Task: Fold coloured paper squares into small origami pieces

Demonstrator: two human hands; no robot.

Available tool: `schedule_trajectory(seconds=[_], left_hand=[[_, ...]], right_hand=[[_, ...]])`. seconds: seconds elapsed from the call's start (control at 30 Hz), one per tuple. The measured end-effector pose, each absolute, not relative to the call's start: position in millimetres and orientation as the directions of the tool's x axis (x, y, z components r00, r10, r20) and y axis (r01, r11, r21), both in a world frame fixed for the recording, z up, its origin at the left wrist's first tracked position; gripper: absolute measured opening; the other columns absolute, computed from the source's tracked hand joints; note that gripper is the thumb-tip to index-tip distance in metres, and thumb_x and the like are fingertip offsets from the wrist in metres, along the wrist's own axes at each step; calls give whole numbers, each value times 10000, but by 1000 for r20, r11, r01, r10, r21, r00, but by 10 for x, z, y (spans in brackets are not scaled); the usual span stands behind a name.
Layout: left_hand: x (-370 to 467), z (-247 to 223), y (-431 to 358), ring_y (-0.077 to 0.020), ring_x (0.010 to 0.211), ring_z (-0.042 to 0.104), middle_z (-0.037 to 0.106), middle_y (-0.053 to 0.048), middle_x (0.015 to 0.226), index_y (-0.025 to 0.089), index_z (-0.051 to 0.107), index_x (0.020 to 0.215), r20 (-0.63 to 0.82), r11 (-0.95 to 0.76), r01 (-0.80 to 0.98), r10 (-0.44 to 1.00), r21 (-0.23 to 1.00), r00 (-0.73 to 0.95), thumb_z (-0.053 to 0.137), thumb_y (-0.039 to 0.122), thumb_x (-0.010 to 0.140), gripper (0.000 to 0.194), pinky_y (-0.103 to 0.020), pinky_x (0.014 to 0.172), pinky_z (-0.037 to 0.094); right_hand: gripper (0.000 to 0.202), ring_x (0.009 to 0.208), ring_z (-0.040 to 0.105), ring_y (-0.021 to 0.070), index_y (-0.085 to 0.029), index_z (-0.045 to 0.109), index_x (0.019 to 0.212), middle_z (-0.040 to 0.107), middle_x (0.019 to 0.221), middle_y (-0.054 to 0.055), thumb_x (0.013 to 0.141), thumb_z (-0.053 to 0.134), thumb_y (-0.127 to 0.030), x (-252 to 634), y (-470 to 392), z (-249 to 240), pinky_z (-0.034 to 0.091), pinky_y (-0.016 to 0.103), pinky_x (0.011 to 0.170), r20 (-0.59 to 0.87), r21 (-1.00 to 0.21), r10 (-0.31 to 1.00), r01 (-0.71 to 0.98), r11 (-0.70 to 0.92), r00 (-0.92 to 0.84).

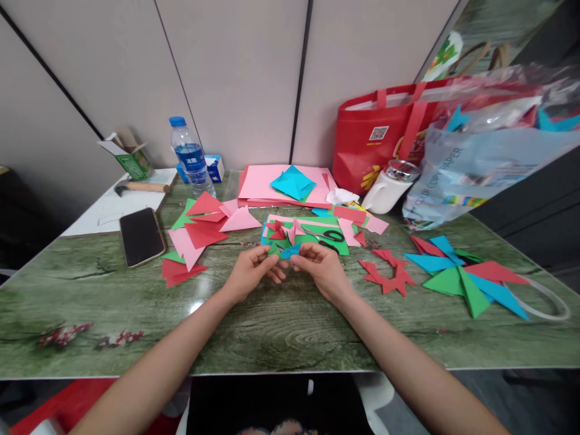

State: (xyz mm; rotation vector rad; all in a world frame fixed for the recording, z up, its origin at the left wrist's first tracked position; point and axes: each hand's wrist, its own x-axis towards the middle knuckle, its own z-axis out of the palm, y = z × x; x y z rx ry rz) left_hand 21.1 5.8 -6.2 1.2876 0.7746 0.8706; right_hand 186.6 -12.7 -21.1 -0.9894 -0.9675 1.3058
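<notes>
Between my two hands, above the middle of the table, is a folded paper piece [290,251] with blue and green parts. My left hand [254,269] pinches its green side between thumb and fingers. The blue side is pinched by my right hand [322,266]. Just behind them, green paper sheets [333,228] lie stacked with pink and blue ones. On that stack rest black-handled scissors [334,235] and small red and pink folded pieces [294,230]. A red paper ring with pointed edges [387,275] lies to the right of my right hand.
Red, pink and green folded papers [203,232] and a phone [142,237] lie left. Behind stand a water bottle [193,157], pink sheets [258,184], a white mug [387,190] and a red bag [362,142]. Multicoloured folded papers [466,272] lie right. A hammer [142,187] lies far left.
</notes>
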Motion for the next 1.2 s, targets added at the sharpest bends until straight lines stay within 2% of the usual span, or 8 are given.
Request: schedule_trajectory(seconds=[0.23,0.37,0.47,0.63,0.7,0.8,0.87,1.2], left_hand=[[188,-41,63,-139,598,626,672,-73,769,102,624,799,-16,50,-51,854,997,520,595,334,767,237,-258,538,522],[187,-18,40,-126,525,609,662,-38,632,110,657,802,27,-65,56,859,996,512,580,318,778,222,-243,528,510],[191,-33,29,-131,528,612,670,-24,642,138,675,853,133,-206,127,893,970,429,584,271,774,180,-252,552,518],[182,-91,41,-174,815,639,695,-51,893,202,694,902,407,-498,200,836,844,367,577,172,772,178,-306,767,513],[175,-106,43,-168,843,621,671,-56,914,209,696,899,463,-558,222,808,799,366,579,147,765,188,-291,739,521],[171,-119,37,-120,676,589,615,-58,901,199,680,931,469,-562,219,806,798,362,580,167,768,194,-224,536,516],[172,-123,33,-101,610,565,609,-46,863,188,669,930,472,-557,221,813,800,342,596,173,757,188,-211,499,498],[165,-127,38,-151,772,599,618,-35,774,166,587,730,538,-605,236,790,760,293,592,91,710,78,-273,703,499]], right_hand=[[224,612,549,108,-186,664,738,633,686,-15,555,771,-257,1858,-148,-165,485,229,534,19,-950,999,-310,32,46],[184,588,539,103,-199,682,740,618,658,-19,577,757,-239,1868,-152,-160,485,226,521,59,-962,997,-266,69,45],[194,625,558,111,-203,686,766,621,680,-13,583,751,-202,1877,-160,-158,495,221,536,99,-971,995,-218,97,1],[288,798,593,154,-214,657,843,639,854,15,575,752,-170,1873,-173,-145,527,246,607,165,-968,986,-193,161,-5],[269,819,594,152,-210,654,838,631,858,16,588,742,-159,1863,-177,-145,528,269,687,208,-966,978,-157,204,-4],[221,822,597,153,-204,652,830,621,848,18,623,721,-167,1843,-185,-155,523,285,731,246,-964,969,-106,243,-19],[204,813,601,156,-203,647,828,620,847,20,637,713,-181,1832,-191,-166,526,288,719,248,-966,968,-79,246,-29],[138,812,595,180,-197,644,787,635,824,37,661,694,-177,1811,-214,-171,491,326,758,408,-898,913,170,406,-26]])
